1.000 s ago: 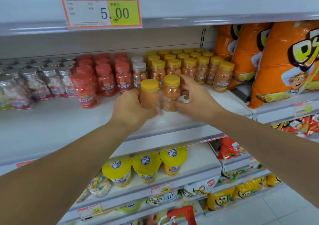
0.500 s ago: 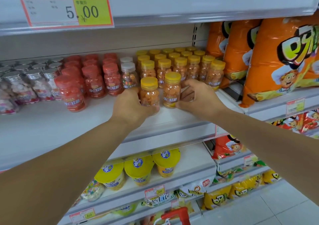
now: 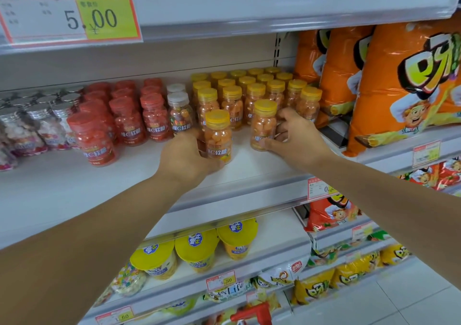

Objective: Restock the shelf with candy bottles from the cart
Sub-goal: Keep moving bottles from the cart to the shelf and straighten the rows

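restocking the shelf [image 3: 74,182]

the left bottle [image 3: 218,137] is gripped round its body by the left hand [image 3: 185,157]; the right bottle [image 3: 263,125] is pinched low by the right hand [image 3: 296,137]. both are stood upright on the shelf, just before the yellow-capped rows [image 3: 256,92]. they are judged light, stiff and slick; the body is best clasped, not the cap.

I see my two arms and my two hands. My left arm [image 3: 99,237] is bare all the way to the edge of the view. My right arm [image 3: 389,187] is bare too. Both look smooth, and they get thinner near the wrists. My left hand [image 3: 185,158] shows its back. My right hand [image 3: 296,137] shows its thumb and knuckles.
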